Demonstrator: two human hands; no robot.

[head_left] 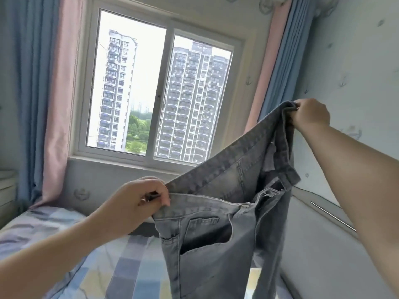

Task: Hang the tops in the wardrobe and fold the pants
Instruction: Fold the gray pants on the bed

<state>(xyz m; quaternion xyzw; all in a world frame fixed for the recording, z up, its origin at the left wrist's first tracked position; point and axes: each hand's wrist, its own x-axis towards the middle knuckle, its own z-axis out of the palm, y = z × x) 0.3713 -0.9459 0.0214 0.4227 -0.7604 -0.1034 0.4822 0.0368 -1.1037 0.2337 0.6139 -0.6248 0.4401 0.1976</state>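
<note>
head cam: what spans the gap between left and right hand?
The grey jeans' waistband, stretched taut and slanting up from the left hand to the higher right hand. Both grip it at its ends. Behind it are the window and wall.

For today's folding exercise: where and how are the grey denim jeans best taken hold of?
By the waistband of the grey denim jeans, pinched from above at its two opposite ends, as the left hand and right hand do; the stiff band spreads open and the legs hang straight below.

Daylit sliding window (164, 91) flanked by pink-and-blue curtains (41, 100); below it, checked bed (133, 266); patterned wall (354, 67) to its right.
</note>
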